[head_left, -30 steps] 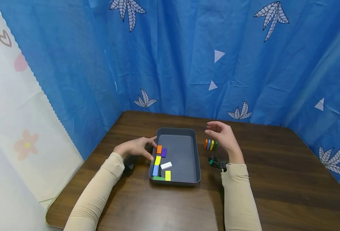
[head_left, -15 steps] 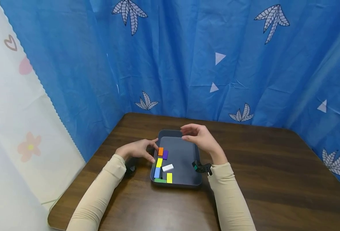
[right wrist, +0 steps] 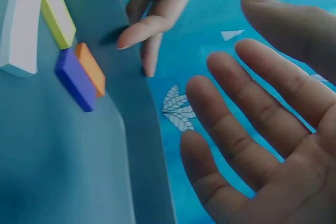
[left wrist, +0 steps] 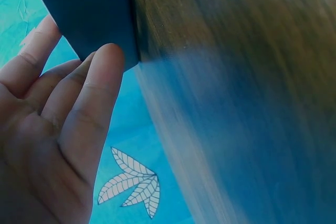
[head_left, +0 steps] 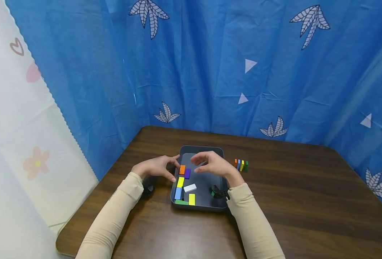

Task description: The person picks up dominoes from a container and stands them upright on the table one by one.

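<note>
A dark grey tray [head_left: 207,185] lies on the wooden table. My left hand [head_left: 154,166] rests at its left wall, fingers spread and touching the rim; in the left wrist view, extended fingertips lie against the tray wall. Over the tray, my right hand [head_left: 214,165] hovers with loosely bent fingers and nothing between them; the right wrist view shows its bare palm. Inside, along the left side, lie an orange block [head_left: 182,169], a purple block [head_left: 187,173], a yellow block [head_left: 180,182], a light blue block [head_left: 178,193], a white block [head_left: 189,188], a green block [head_left: 181,202] and a second yellow block [head_left: 192,199].
Right of the tray stands a short row of thin blocks: orange [head_left: 235,163], blue [head_left: 238,164], yellow [head_left: 242,165] and green [head_left: 246,165]. A blue curtain [head_left: 216,72] hangs behind the table [head_left: 301,194], and a white cloth [head_left: 22,126] hangs at the left.
My right hand has moved left from above the row of standing blocks to over the tray, and lower. My left hand stays at the tray's left rim. The blocks look unmoved.
</note>
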`<state>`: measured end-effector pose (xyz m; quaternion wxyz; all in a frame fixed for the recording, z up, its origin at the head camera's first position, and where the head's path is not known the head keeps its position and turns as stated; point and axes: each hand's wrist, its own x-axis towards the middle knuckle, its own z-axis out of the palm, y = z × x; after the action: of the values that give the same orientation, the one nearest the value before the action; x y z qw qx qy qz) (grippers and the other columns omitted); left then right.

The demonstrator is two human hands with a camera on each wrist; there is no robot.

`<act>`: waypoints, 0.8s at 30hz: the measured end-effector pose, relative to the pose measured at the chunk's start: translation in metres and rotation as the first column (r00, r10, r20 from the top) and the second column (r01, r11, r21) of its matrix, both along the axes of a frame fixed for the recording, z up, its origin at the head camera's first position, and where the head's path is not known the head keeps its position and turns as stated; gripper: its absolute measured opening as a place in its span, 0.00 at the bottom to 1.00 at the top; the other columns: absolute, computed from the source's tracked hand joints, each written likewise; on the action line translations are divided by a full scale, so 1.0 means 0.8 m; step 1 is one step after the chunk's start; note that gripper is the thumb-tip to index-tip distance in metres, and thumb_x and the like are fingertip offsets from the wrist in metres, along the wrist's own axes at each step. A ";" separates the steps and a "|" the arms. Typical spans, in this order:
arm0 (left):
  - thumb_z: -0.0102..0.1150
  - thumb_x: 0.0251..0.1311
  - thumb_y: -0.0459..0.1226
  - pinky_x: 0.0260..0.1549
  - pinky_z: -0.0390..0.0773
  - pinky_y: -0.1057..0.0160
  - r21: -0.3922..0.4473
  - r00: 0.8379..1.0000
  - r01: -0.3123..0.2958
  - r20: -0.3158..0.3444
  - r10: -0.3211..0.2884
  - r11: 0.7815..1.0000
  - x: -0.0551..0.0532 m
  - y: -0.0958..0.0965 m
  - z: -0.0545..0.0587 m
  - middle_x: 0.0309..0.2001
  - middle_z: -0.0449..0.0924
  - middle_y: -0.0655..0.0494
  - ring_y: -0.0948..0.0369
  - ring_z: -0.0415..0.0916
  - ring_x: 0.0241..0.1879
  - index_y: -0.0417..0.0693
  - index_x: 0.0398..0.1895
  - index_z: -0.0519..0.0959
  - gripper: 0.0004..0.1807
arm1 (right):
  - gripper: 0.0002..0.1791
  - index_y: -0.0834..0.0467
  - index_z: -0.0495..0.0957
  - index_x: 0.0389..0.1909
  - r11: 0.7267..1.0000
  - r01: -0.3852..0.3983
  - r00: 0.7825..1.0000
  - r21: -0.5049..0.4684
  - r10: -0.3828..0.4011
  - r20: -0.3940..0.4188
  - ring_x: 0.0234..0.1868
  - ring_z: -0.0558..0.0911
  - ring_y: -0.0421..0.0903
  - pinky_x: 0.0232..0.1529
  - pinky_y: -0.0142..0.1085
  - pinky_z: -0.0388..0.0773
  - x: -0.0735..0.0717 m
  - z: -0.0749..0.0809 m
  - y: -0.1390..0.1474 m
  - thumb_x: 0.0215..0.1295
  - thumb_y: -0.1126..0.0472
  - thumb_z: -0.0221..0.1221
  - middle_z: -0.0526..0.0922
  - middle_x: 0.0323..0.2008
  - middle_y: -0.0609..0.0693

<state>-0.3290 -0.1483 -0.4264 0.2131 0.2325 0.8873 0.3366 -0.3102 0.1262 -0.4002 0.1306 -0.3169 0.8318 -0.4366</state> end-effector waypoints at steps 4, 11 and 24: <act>0.78 0.48 0.46 0.73 0.52 0.33 0.001 1.000 0.000 0.005 0.000 1.000 0.000 0.000 0.000 0.81 0.48 0.54 0.44 0.46 0.79 0.52 0.58 0.80 0.31 | 0.25 0.64 0.76 0.62 0.997 -0.064 0.997 0.050 0.061 0.054 0.60 0.79 0.60 0.60 0.48 0.80 -0.003 -0.008 -0.003 0.63 0.66 0.66 0.79 0.60 0.65; 0.78 0.48 0.47 0.72 0.52 0.32 -0.001 1.000 0.004 0.006 -0.004 1.000 0.000 0.000 0.001 0.81 0.47 0.54 0.44 0.46 0.79 0.52 0.59 0.80 0.32 | 0.24 0.65 0.77 0.60 0.984 -0.137 0.987 0.114 0.125 0.104 0.56 0.80 0.58 0.58 0.45 0.81 -0.007 -0.023 -0.009 0.61 0.70 0.66 0.81 0.57 0.62; 0.77 0.49 0.47 0.73 0.52 0.34 -0.006 1.000 0.021 -0.004 -0.021 1.000 -0.003 -0.002 -0.001 0.81 0.47 0.53 0.44 0.46 0.79 0.52 0.59 0.80 0.31 | 0.21 0.61 0.81 0.54 0.973 -0.123 0.981 0.197 0.088 0.174 0.46 0.80 0.45 0.54 0.39 0.82 -0.011 -0.037 -0.013 0.59 0.70 0.68 0.84 0.50 0.53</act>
<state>-0.3318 -0.1495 -0.4272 0.2155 0.2419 0.8862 0.3311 -0.3191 0.1154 -0.4299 0.2538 -0.3086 0.8411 -0.3645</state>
